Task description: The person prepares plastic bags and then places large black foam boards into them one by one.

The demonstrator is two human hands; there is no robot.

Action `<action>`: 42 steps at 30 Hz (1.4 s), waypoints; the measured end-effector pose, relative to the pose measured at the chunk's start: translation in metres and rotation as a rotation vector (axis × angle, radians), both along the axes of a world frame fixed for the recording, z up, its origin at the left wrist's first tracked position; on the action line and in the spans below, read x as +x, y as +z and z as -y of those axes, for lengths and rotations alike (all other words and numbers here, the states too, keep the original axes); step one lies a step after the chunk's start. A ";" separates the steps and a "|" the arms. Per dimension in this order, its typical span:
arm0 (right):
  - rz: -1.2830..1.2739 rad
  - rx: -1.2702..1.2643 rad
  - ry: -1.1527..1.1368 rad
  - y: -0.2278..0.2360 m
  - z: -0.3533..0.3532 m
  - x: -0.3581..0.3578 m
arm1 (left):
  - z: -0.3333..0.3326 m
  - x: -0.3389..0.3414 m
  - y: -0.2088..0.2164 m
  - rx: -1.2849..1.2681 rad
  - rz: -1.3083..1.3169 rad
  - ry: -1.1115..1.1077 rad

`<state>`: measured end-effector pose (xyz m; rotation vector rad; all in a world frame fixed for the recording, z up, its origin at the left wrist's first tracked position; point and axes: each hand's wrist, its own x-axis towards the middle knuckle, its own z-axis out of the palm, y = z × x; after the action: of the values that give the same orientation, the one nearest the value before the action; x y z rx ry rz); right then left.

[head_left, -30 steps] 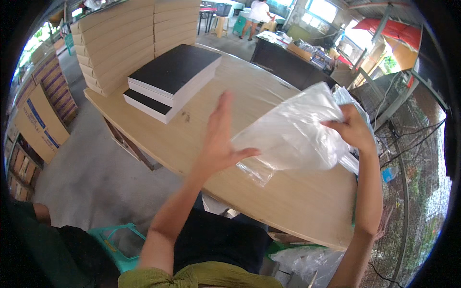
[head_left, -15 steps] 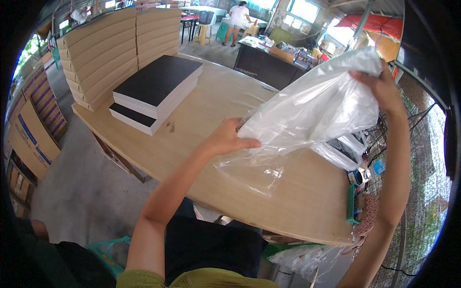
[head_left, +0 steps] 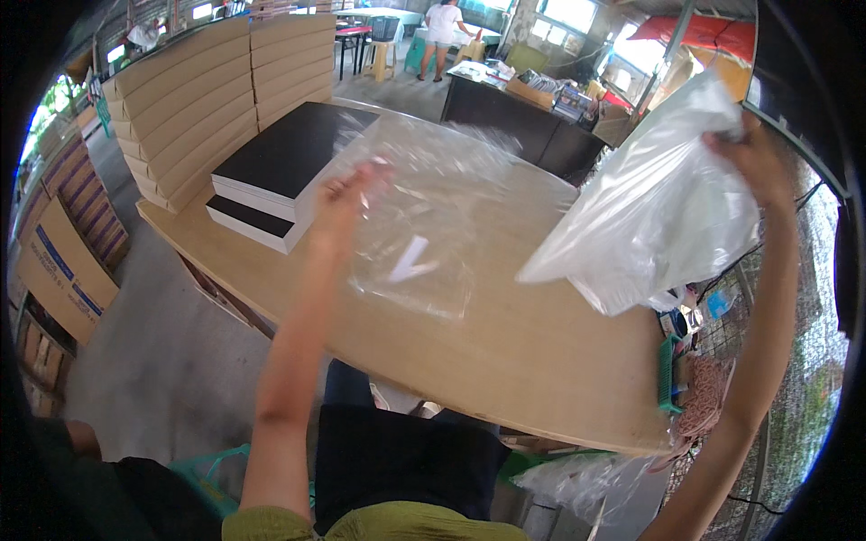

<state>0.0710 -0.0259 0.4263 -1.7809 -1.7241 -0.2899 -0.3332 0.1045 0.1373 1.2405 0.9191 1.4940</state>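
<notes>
The left hand (head_left: 350,187), blurred, has its fingers pinched on one clear plastic bag (head_left: 419,216) spread above the middle of the desk (head_left: 514,361). The right hand (head_left: 756,160) grips a bunch of plastic bags (head_left: 645,207) by its upper corner, over the desk's right end. Both likely handle light, limp and slippery; a firm edge pinch should suit, since thin film may tear.

This view looks from the person's head, through a wide fisheye lens, down and forward across the worktop (head_left: 532,361). The hands (head_left: 758,167) are near to it, and the arms (head_left: 296,365) enter from the lower edge. The far room (head_left: 397,92) appears small at the top; straight edges bend toward the rim.
</notes>
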 end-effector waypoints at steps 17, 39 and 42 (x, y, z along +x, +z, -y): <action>0.409 -0.080 0.331 -0.372 0.061 -0.019 | 0.079 -0.027 0.053 0.565 0.065 0.549; -0.706 0.099 0.530 -0.313 0.010 -0.111 | 0.105 -0.002 0.082 0.108 0.327 -0.774; -1.264 -0.006 0.661 -0.306 0.003 -0.104 | 0.096 0.011 0.081 0.166 0.489 -0.677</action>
<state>-0.0330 -0.0289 0.1202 -0.8579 -1.1740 0.9242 -0.3221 0.0089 0.2184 1.0742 0.0302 1.2361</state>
